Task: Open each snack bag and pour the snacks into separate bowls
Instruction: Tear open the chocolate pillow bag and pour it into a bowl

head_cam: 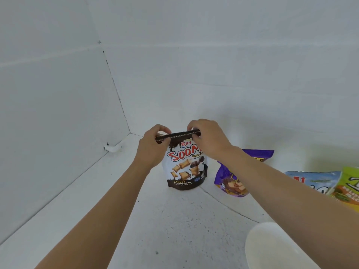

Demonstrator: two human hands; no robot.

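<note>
Step in hand looks like opening the 1st bag. Brown & white cereal snack bag (185,167) stands upright on the white counter (174,226), centre of scene, towards the far corner where the 2 walls meet. Left hand (152,147) pinches the left end of the bag's dark top seal strip, fingers curled over it. Right hand (208,140) pinches the right end the same way, thumb & fingers closed on the strip. Seal looks intact, no gap visible, so bag prob not open yet.

Other bags wait to the right: purple bag (231,179) just right of the cereal bag, partly behind the right forearm; blue bag (312,181) & green bag (347,183) further right at the frame edge. All seem unopened, tho tops are partly hidden. White bowl (272,247) sits near right, looks empty, partly under the right arm.

Next move, as I judge it: tear or pull the top apart w/ both hands, keep the bag steady so it doesn't burst, then carry it near-right and tip over the bowl
</note>
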